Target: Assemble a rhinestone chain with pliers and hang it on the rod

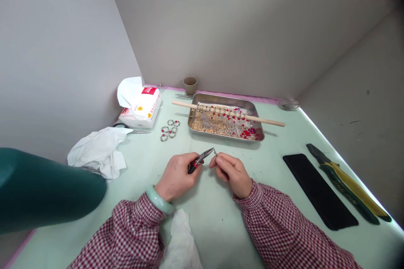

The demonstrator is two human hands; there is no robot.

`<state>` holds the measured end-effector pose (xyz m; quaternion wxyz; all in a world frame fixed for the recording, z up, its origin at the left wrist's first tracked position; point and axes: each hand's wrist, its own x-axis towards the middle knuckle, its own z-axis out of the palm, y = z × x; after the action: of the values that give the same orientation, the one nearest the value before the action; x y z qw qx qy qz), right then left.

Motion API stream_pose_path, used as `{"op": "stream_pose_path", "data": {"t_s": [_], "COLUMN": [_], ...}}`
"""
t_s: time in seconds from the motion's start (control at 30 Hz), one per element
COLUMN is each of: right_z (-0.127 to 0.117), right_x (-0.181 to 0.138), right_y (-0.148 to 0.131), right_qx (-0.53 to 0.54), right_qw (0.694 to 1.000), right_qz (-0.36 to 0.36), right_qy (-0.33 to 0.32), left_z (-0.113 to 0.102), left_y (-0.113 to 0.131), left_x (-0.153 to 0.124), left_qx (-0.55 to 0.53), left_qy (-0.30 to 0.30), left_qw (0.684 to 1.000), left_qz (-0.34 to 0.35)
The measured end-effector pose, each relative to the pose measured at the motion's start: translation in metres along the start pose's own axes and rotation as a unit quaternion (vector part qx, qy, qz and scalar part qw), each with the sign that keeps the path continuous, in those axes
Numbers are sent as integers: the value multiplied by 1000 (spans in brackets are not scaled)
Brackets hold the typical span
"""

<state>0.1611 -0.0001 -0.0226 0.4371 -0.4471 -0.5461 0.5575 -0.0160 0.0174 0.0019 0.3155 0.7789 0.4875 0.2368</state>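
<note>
My left hand (181, 175) is closed around small pliers (202, 158) with dark and red handles, their jaws pointing up and to the right. At the jaw tips is a small piece of bent wire (215, 151), whose lower end is pinched between the thumb and fingers of my right hand (232, 172). Whether the jaws grip the wire is too small to tell. Beyond my hands lies a metal tray (217, 135) of gold, clear and red beads. A wooden dowel (271, 122) carrying beaded wire rings rests across it. Several beaded rings (172, 130) lie left of the tray.
A tissue pack (148, 109) and crumpled tissue (97, 151) lie left, near a big green cylinder (47, 191). Another tissue (181, 243) is by my left forearm. A brown cup (190, 85) stands behind. Right are a black phone-like slab (320, 191) and large pliers (350, 187).
</note>
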Motion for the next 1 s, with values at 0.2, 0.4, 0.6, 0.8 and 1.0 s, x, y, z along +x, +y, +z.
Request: {"op": "stream_pose_path", "data": {"t_s": [0.2, 0.4, 0.6, 0.8, 1.0], "right_z": [-3, -1, 0, 1, 1], "right_x": [-1, -2, -1, -1, 0], "right_y": [0, 1, 3, 5, 8], "right_qx": [-36, -40, -48, -74, -66], "right_qw": [999, 998, 995, 988, 988], "right_qz": [-20, -44, -75, -105, -110], "right_qy": [-2, 17, 53, 80, 83], "left_z": [-2, -1, -1, -2, -3], "left_y": [-1, -1, -1, 0, 1], "left_x": [0, 0, 0, -1, 0], "left_qx": [-12, -7, 7, 30, 38], "left_qy": [-12, -13, -34, -43, -48], "left_qw": [1000, 1000, 999, 999, 998], "left_qz": [1, 8, 6, 5, 8]}}
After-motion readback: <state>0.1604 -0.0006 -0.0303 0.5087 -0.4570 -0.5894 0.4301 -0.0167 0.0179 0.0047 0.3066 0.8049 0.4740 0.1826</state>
